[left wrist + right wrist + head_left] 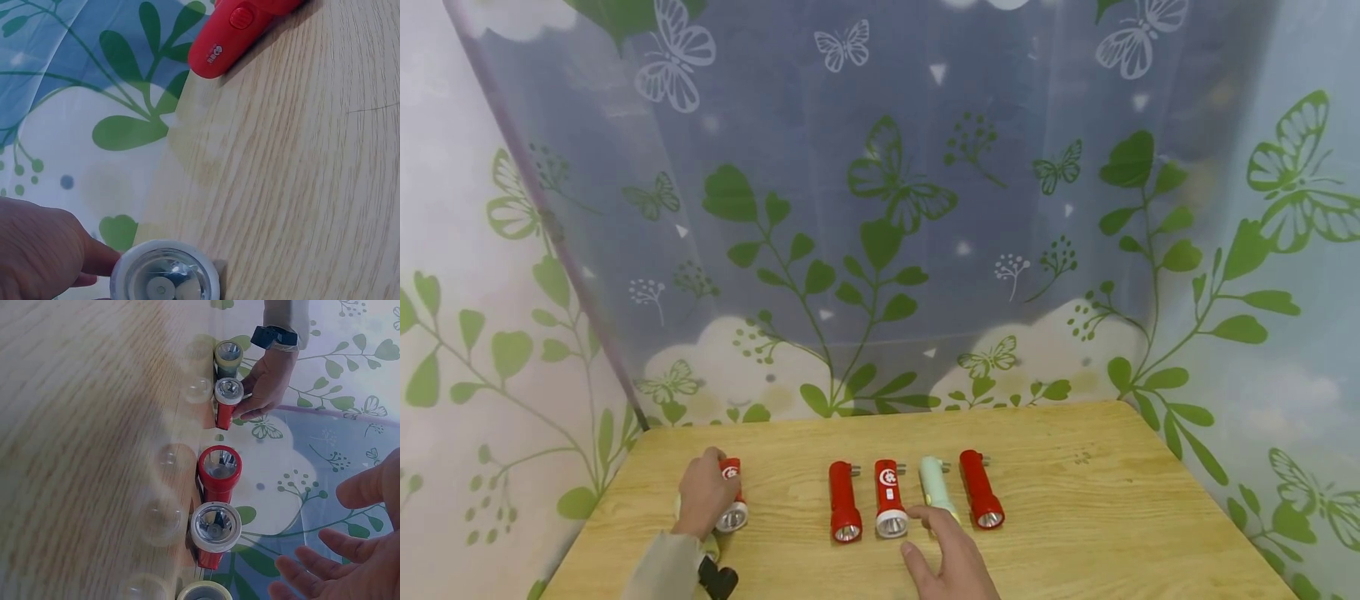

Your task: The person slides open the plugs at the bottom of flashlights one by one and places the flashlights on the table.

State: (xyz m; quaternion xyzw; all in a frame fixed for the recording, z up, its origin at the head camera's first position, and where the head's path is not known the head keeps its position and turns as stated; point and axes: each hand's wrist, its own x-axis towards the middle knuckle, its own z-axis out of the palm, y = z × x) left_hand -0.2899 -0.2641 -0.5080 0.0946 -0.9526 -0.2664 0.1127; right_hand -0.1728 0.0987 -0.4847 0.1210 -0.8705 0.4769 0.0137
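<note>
Right hand [953, 554]: fingers spread, positioned near the front of the flashlight row. Dark wrist unit [718, 579]: worn at the left wrist. Left hand [703, 492]: gripping a white-rimmed red flashlight [733, 517] at the table's left side; a yellow-rimmed flashlight [229, 352] lies just beside it, partly hidden. Row, left to right: plain red flashlight [844, 502], second white-rimmed flashlight [891, 502], pale green flashlight [935, 482], far-right red flashlight [979, 490]; lens ends face the camera. Wooden table [1097, 500]: supports all units. Leaf-and-butterfly backdrop [790, 117]: hangs behind.

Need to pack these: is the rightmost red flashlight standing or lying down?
Lying down: the rightmost red flashlight stretches lengthwise along the table.
</note>
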